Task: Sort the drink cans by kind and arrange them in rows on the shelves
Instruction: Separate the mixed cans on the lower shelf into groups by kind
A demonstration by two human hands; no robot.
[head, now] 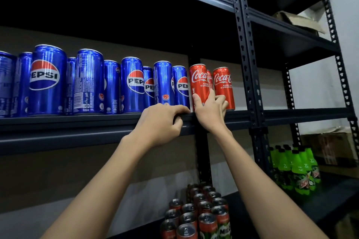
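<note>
Several blue Pepsi cans (132,83) stand in rows along the dark metal shelf (77,122). To their right stand red Coca-Cola cans. My right hand (210,111) grips the lower part of the nearest Coca-Cola can (200,81), which stands upright on the shelf next to the last Pepsi can. Another Coca-Cola can (224,85) stands just right of it, and a third is mostly hidden behind them. My left hand (161,122) rests on the shelf's front edge, fingers curled over the lip, in front of the Pepsi cans.
A perforated upright post (245,64) divides the shelving right of the Coca-Cola cans. Several Milo cans (206,217) stand packed on the lower shelf. A pack of green Mountain Dew bottles (297,169) and cardboard boxes (330,145) sit at lower right.
</note>
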